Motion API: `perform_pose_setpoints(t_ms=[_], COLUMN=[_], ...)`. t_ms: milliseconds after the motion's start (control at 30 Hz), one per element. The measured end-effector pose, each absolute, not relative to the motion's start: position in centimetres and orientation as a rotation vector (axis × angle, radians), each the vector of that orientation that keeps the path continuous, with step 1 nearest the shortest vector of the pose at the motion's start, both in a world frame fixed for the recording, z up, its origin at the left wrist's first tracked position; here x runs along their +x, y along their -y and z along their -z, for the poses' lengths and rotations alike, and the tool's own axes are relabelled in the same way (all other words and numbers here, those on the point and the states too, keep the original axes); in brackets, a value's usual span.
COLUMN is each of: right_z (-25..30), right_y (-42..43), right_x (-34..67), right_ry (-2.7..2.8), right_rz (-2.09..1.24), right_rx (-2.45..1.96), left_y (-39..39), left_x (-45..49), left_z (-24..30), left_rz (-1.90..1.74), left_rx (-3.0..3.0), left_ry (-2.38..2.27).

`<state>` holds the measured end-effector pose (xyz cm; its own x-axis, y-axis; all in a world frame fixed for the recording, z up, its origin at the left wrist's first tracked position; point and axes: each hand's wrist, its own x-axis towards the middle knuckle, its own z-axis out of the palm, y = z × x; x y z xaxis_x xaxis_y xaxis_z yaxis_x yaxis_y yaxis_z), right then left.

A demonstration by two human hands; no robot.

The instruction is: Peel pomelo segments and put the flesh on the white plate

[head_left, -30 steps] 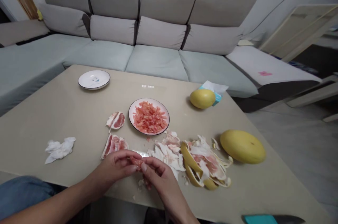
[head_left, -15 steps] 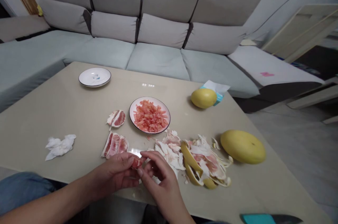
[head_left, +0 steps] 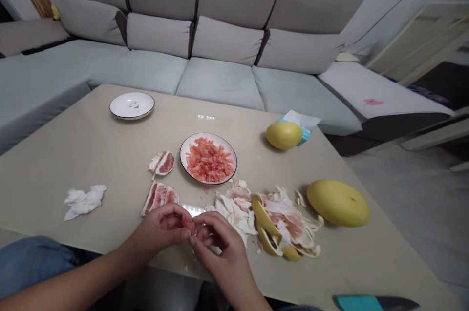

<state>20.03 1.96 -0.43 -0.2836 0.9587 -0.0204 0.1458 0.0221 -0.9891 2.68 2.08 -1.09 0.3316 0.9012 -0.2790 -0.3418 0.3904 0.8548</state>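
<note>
Between my two hands, above the table's near edge, is a piece of red pomelo flesh. My left hand is closed on it, thumb below and fingers curled above. The fingertips of my right hand pinch at its right side; whether they grip flesh or membrane I cannot make out. Just beyond my left hand lie pomelo segments with white skin, and a smaller segment piece sits behind them. Farther off, a dark-rimmed plate holds a heap of loose red pulp.
Peel and white pith lie right of my hands. A whole pomelo stands beyond; another yellow fruit rests by a tissue pack. Also about: a white plate, crumpled tissue, and a teal-handled knife at the near edge.
My left hand has turned, its thumb now lower and its fingers curled over the top of the pomelo flesh. My right hand stays close against the piece. The view has shifted slightly.
</note>
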Motion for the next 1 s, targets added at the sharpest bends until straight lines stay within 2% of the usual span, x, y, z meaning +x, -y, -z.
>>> perform_pose_setpoints(t_ms=[1000], right_z=[1.3], right_y=[-2.5], right_x=[20.3], right_ry=[0.993], right_rz=[-1.899], right_rx=[-1.134], left_y=[-1.6], left_x=[2.7], left_z=[1.6], left_rz=[-0.975], left_rx=[0.987], left_ry=[-0.95])
